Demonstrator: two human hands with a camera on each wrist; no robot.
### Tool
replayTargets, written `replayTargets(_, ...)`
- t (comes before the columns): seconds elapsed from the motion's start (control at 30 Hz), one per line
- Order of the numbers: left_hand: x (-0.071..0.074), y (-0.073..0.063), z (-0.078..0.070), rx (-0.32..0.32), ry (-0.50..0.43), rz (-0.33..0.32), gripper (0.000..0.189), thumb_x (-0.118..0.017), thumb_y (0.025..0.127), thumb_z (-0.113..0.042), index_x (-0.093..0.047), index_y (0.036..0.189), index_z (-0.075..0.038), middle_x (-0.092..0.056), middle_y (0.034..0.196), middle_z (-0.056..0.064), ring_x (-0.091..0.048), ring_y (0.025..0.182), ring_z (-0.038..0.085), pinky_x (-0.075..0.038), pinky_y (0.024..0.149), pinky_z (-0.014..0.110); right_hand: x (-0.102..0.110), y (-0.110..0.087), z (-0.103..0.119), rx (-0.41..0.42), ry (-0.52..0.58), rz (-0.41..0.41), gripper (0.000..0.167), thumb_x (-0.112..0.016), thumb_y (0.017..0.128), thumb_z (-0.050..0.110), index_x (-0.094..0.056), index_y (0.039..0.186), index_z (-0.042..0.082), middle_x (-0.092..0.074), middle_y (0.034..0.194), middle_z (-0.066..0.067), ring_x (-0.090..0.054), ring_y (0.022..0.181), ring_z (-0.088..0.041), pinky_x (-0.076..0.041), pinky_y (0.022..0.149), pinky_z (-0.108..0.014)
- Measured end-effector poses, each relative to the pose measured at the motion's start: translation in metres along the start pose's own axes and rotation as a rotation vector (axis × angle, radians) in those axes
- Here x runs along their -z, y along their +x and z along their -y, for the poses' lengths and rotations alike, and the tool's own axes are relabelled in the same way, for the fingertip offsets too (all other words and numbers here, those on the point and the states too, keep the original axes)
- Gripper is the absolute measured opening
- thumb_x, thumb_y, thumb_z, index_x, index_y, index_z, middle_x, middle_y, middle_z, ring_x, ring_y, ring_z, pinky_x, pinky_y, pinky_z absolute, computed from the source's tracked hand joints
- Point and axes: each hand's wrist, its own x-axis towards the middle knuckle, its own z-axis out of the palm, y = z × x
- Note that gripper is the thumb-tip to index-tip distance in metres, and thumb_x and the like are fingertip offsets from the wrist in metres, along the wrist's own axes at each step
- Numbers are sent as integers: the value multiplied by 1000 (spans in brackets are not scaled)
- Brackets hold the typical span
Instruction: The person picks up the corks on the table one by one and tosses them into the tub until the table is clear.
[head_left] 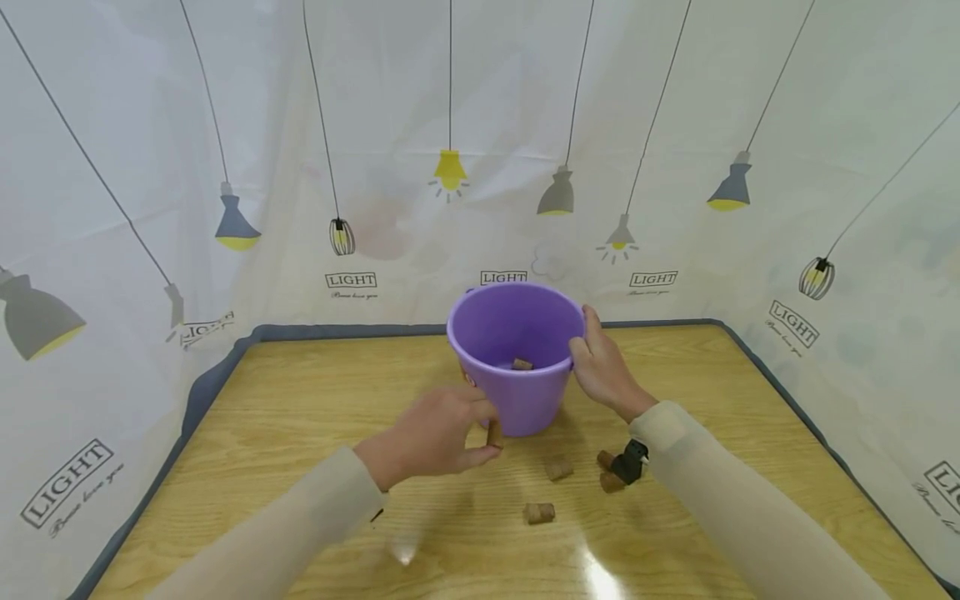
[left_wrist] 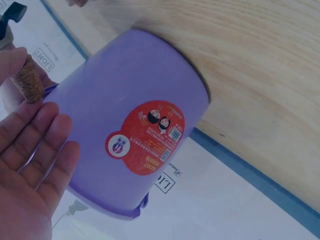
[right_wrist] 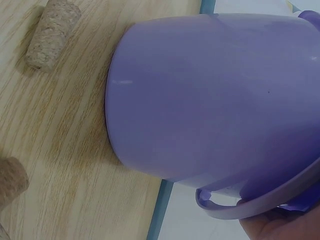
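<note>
Our L hand [head_left: 435, 429] pinched a cork [head_left: 494, 434] btwn thumb & fingertips, other fingers loosely out, by the near side of the purple bucket [head_left: 528, 400]; couldn't tell if touching. Our R hand [head_left: 606, 371] gripped the bucket's rim, fingers partly hidden. Another cork [head_left: 522, 364] lay inside; loose corks [head_left: 539, 512] sat on the table [head_left: 300, 433]. We judged corks v. light, firm, slightly springy, prob. crumbly: best pinched mid-length. Bucket looked light, stiff, maybe slick; rim = best hold.
</note>
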Motion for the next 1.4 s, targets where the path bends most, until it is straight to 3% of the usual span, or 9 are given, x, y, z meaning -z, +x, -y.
replayTargets(0.17, 7, 7, 2, -45, 15, -86, 28, -89, 77, -23, -71, 97, -16, -69, 92, -10, -63, 83, 3, -54, 78, 18, 0, 0, 0, 7, 6, 3, 70, -29, 105, 20, 4, 163, 2, -21, 166, -25, -23, 152, -38, -17, 125, -54)
replayTargets(0.33, 16, 12, 2, -50, 23, -116, 31, -90, 75, -22, -73, 100, -14, -70, 92, -8, -63, 84, 8, -55, 81, 25, 0, 0, -1, 12, 7, 1, 70, -29, 104, 20, 4, 163, 2, -21, 166, -25, -23, 153, -38, -18, 125, -54)
replayTargets(0.7, 29, 21, 6, -24, 62, -182, 22, -86, 81, -26, -70, 90, -13, -67, 84, -6, -59, 72, 8, -49, 62, 19, -1, 1, -1, 5, -8, -5, 70, -29, 105, 22, 4, 164, 3, -24, 165, -25, -26, 152, -38, -19, 124, -54)
replayTargets(1.07, 32, 38, 14, -26, 141, -243, 15, -82, 84, -24, -71, 87, -15, -70, 85, -4, -59, 76, 12, -51, 70, 27, 0, 0, 1, 20, -1, -11, 69, -30, 104, 18, 1, 163, 1, -27, 163, -27, -29, 150, -39, -22, 124, -55)
replayTargets(1.4, 35, 51, 21, 31, 194, -267, 18, -83, 85, -25, -73, 90, -11, -69, 86, -2, -62, 77, 16, -53, 69, 28, 0, -1, 2, 27, 5, -15, 69, -30, 104, 17, 0, 163, 0, -29, 163, -27, -31, 149, -39, -23, 123, -55)
